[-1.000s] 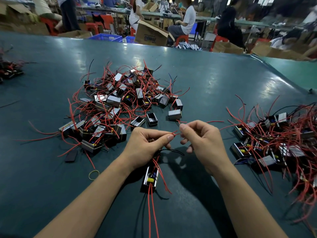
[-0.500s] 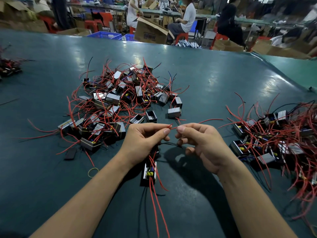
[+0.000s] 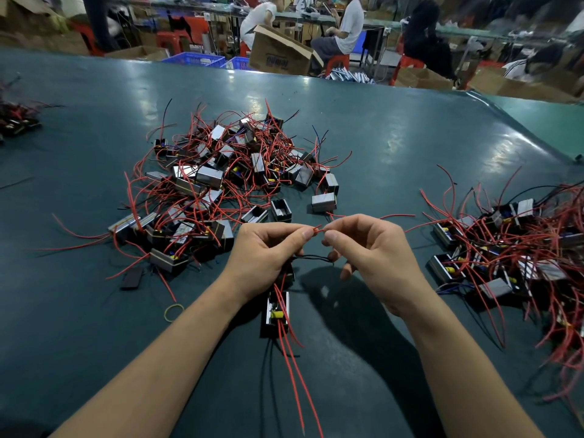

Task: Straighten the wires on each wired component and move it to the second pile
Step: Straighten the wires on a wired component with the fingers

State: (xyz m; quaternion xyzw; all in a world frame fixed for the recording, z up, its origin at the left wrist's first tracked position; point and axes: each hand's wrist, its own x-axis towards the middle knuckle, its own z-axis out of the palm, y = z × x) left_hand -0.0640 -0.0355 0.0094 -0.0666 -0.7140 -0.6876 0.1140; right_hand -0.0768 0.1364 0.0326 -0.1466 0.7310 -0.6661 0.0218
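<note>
My left hand [image 3: 268,251] and right hand [image 3: 373,251] each pinch the thin, springy red wire [image 3: 318,229]; its light component [image 3: 277,311] hangs below my left wrist. Grip near the ends.

I see two big piles [image 3: 221,184] [image 3: 512,248] of wired components, one component [image 3: 277,312] below my two hands [image 3: 265,254] [image 3: 376,257], one rubber band [image 3: 173,312].

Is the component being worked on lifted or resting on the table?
Cannot tell: the component hangs below the left hand, contact with the table unclear.
</note>
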